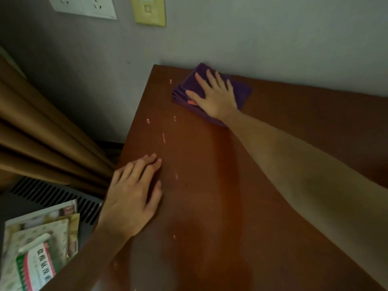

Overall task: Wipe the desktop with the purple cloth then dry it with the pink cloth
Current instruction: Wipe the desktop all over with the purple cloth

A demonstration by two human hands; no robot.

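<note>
A folded purple cloth (241,91) lies on the brown wooden desktop (210,185) at its far edge, close to the wall. My right hand (214,95) presses flat on the cloth with its fingers straight and spread. Near the desk's left edge my left hand (134,192) rests palm down on the bare wood, fingers straight. Small pink scratches or specks dot the wood between the two hands. No pink cloth is in view.
A grey wall (273,38) with a socket plate (84,6) and a yellowish switch (150,11) rises behind the desk. Brown curtains (42,131) hang at the left. Below them are a vented grey unit (52,196) and printed packets (39,255).
</note>
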